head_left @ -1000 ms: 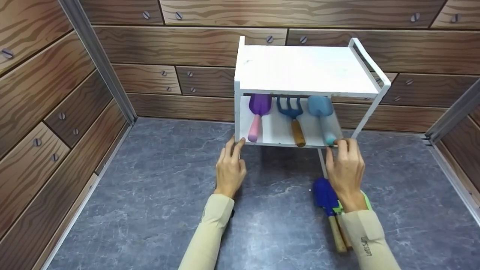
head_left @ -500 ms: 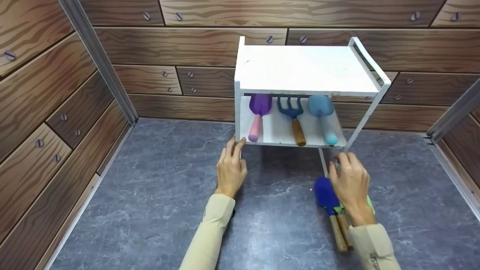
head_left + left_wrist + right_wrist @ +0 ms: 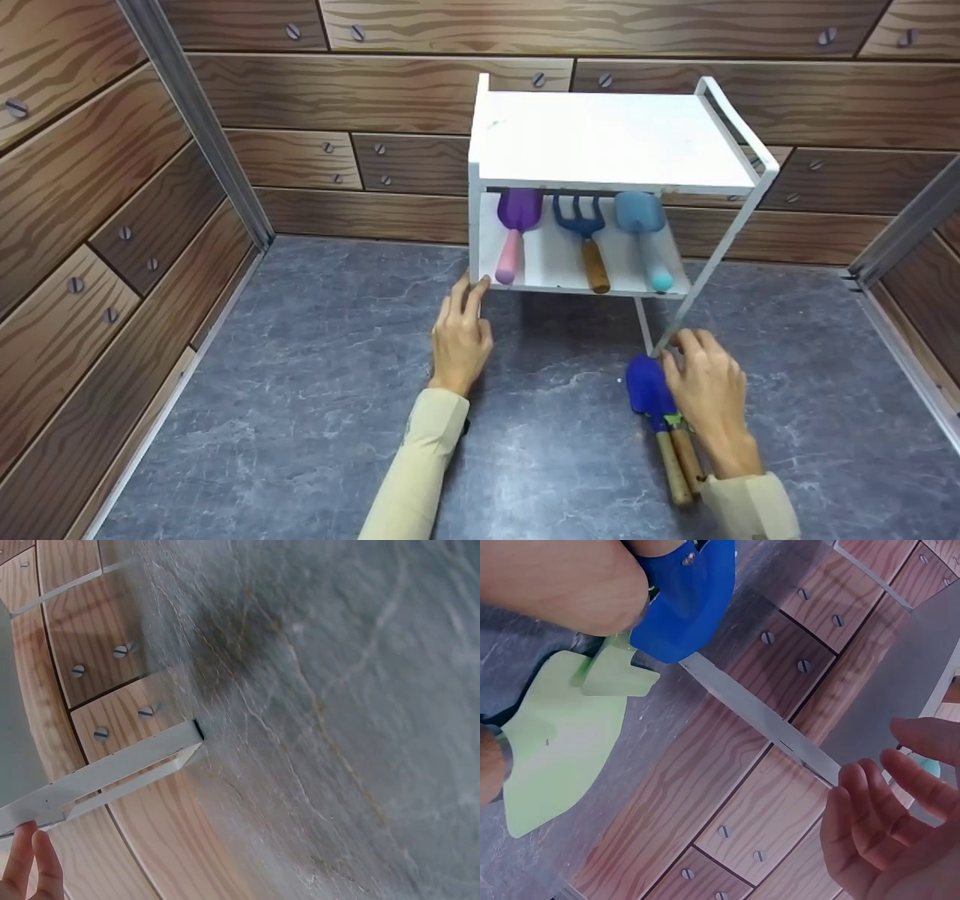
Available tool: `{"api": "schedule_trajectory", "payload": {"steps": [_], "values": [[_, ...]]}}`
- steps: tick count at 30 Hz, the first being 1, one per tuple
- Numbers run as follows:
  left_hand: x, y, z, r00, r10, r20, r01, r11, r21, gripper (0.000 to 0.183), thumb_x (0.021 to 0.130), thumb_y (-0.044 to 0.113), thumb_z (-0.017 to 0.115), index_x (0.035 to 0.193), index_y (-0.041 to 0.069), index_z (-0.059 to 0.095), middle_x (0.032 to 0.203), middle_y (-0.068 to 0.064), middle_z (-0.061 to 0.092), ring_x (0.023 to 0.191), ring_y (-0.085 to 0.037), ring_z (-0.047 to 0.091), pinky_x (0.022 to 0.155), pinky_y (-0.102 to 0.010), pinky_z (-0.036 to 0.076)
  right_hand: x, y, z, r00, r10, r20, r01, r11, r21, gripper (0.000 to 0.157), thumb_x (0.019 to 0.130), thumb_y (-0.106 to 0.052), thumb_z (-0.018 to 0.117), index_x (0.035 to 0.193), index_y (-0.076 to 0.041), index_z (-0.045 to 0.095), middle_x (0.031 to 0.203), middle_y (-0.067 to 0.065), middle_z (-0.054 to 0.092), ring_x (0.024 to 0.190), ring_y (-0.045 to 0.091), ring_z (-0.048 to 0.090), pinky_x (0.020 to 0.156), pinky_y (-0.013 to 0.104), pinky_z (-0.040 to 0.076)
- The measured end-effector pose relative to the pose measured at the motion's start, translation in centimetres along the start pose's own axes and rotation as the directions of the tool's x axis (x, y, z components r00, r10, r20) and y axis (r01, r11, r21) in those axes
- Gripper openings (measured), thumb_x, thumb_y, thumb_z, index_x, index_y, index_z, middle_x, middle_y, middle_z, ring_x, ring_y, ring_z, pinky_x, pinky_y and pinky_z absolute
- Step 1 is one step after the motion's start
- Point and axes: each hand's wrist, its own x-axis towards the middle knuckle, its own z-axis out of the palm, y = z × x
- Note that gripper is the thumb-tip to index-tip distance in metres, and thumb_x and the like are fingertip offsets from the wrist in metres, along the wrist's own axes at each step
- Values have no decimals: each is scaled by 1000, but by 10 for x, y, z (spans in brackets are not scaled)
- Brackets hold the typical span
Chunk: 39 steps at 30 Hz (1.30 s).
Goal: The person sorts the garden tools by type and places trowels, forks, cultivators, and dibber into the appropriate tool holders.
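A white two-tier rack (image 3: 615, 139) stands at the back. On its lower shelf lie a purple trowel (image 3: 520, 210) with a pink handle, a blue hand fork (image 3: 581, 225) with a brown handle and a light-blue trowel (image 3: 640, 212). My left hand (image 3: 460, 341) touches the rack's front-left corner with extended fingers, also seen on the white frame (image 3: 112, 772) in the left wrist view. Beside the front-right leg (image 3: 709, 262), my right hand (image 3: 709, 394) holds nothing, its fingers loosely bent. Below it lies a blue trowel (image 3: 649, 386) with a wooden handle.
Next to the blue trowel lies a green tool with a wooden handle (image 3: 686, 457), partly hidden by my right hand. A pale green blade (image 3: 570, 735) shows in the right wrist view. Wood-patterned walls (image 3: 360, 90) enclose the grey marbled surface (image 3: 337, 322).
My right hand has left the lower shelf's front-right corner and moved down and slightly right, along the front leg. The left hand stays at its corner; the rack and tools have not moved.
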Motion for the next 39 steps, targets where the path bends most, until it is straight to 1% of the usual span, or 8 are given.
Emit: {"api": "schedule_trajectory", "payload": {"steps": [6,9,12,16,19,25,31,39], "values": [[1,0,0,1000,9,-5,-9,1000,-9,62,73,-8,63,133,8,63,135,-17,58,91,-34,62,74,-43,57,-8,0,-3,999,26,24,-26,1000,-9,14,77,5,78,86,3,67,83,19,65,64,44,62,52,61,48],[1,0,0,1000,5,3,-5,1000,-10,62,73,-8,63,133,8,63,136,-17,58,94,-34,62,77,-43,57,-13,1,-2,1000,20,24,-19,1000,-24,14,76,4,78,82,2,65,79,17,62,59,42,60,49,61,46],[1,0,0,1000,1,12,-1,1000,-10,62,73,-8,63,133,8,63,136,-17,58,95,-34,62,78,-43,57,-18,2,-2,1000,17,24,-16,999,-36,16,74,5,78,81,1,64,76,16,61,58,41,59,49,61,45],[1,0,0,1000,4,12,-4,1000,-6,62,73,-9,62,133,8,63,136,-17,58,89,-32,61,73,-42,56,-22,3,-3,998,31,50,-30,999,-35,15,74,4,78,82,2,65,79,16,64,62,40,62,52,60,47],[1,0,1,1000,9,5,-9,1000,-1,62,73,-9,61,133,8,63,136,-17,58,85,-31,59,69,-42,55,-25,2,-4,997,41,71,-39,999,-37,15,75,4,78,82,1,66,80,16,65,62,40,63,52,60,48],[1,1,1,1000,9,-3,-9,1000,2,62,74,-9,62,133,8,63,135,-17,58,85,-31,60,69,-42,56,-31,2,-6,992,60,109,-55,997,-47,17,75,2,80,82,0,65,76,14,65,59,39,63,47,58,47],[0,0,1,1000,9,-2,-9,1000,5,61,74,-8,62,133,8,63,135,-18,58,85,-31,60,70,-42,56,-35,2,-9,979,83,186,-71,995,-72,16,76,1,79,83,1,65,70,13,67,57,37,64,47,56,48],[0,0,0,1000,4,-1,-4,1000,2,61,74,-8,63,133,8,63,134,-18,58,87,-32,60,73,-43,56,-41,4,-12,956,127,266,-108,991,-85,15,78,0,78,85,2,66,71,15,69,60,36,67,50,55,50]]}}
